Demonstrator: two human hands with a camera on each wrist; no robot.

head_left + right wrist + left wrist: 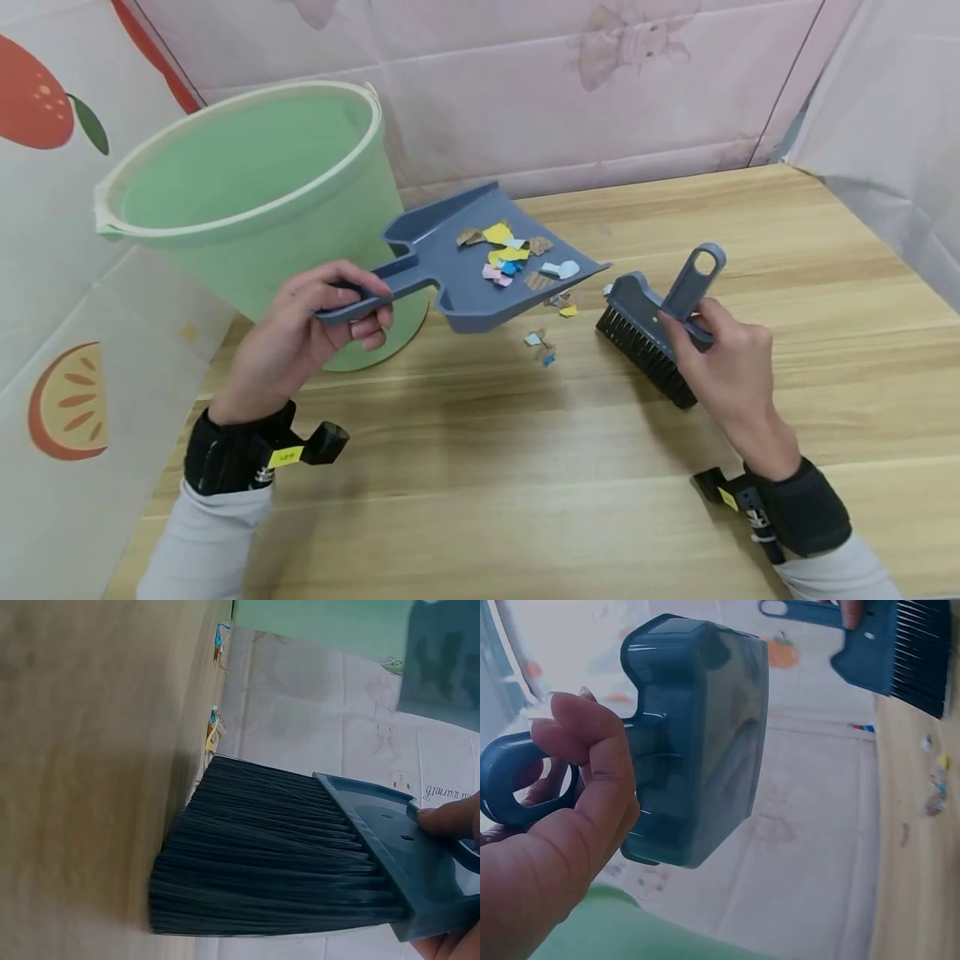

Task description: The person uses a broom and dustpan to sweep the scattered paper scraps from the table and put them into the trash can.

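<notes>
My left hand [330,321] grips the handle of a blue-grey dustpan [480,267], lifted off the wooden table [525,467] beside a green bucket [255,200]. Several coloured paper scraps [510,254] lie in the pan. In the left wrist view the dustpan [697,735] shows from underneath, my fingers [592,765] wrapped round its handle. My right hand [720,350] holds a blue-grey hand brush [656,333] by the base of its handle, bristles [262,855] resting on the table. A few loose scraps [543,342] lie on the wood between pan and brush.
The bucket stands at the table's left rear, against a fruit-printed sheet. A pink wall panel [570,92] runs along the table's far edge, and a white curtain [892,117] hangs at the right. Bare wood stretches toward me.
</notes>
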